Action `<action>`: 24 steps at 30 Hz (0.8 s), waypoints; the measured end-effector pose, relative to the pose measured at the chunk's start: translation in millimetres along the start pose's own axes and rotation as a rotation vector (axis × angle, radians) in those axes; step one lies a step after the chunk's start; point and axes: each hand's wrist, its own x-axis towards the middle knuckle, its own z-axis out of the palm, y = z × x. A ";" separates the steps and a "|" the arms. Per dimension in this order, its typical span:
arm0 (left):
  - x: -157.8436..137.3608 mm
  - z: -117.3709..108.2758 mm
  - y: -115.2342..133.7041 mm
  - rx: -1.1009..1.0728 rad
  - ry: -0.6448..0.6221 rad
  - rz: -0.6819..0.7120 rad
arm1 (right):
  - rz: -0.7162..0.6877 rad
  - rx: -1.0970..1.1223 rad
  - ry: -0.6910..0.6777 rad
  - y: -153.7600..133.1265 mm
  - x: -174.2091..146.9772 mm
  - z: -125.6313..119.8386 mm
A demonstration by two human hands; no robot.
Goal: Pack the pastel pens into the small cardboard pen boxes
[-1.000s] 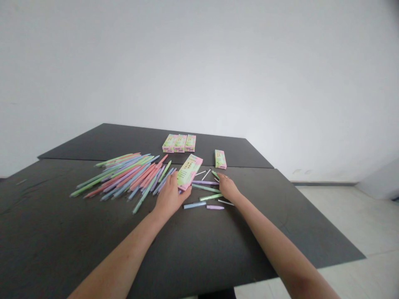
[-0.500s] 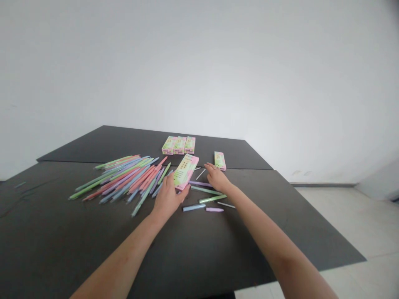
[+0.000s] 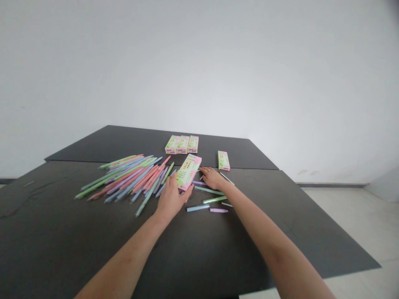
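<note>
My left hand (image 3: 171,195) is closed around the lower left edge of a flat pink-and-green pen box (image 3: 189,172), tilted with its printed face up. To the right of that box, my right hand (image 3: 212,178) is low over the table, fingers stretched toward the box and a ring on one of them. Thin white sticks (image 3: 227,178) lie on both sides of this hand. Close below it are a teal pen (image 3: 208,190), a green pen (image 3: 215,199), a blue pen piece (image 3: 198,208) and a short purple piece (image 3: 218,210). A purple pen (image 3: 198,183) is partly covered by the right hand.
A large pile of pastel pens (image 3: 131,176) spreads across the left of the dark table (image 3: 199,249). Three matching boxes (image 3: 182,144) stand side by side toward the back. Another box (image 3: 223,160) lies apart on the right. A pale wall (image 3: 199,66) rises behind.
My right hand has moved a little left and down, closer to the held box. A white stick now shows to its right. The left hand keeps the box, and the view has shifted slightly.
</note>
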 end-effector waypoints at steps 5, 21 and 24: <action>-0.8 0.3 3.6 0.007 -0.044 -0.023 | -0.030 -0.007 -0.015 -7.4 -15.7 -4.9; -3.4 9.5 -1.1 0.036 -0.023 0.033 | 0.249 0.350 0.159 -35.0 -27.4 -24.0; -3.9 11.5 -0.2 0.021 -0.025 0.049 | 0.385 0.774 0.195 -51.6 -18.6 -21.6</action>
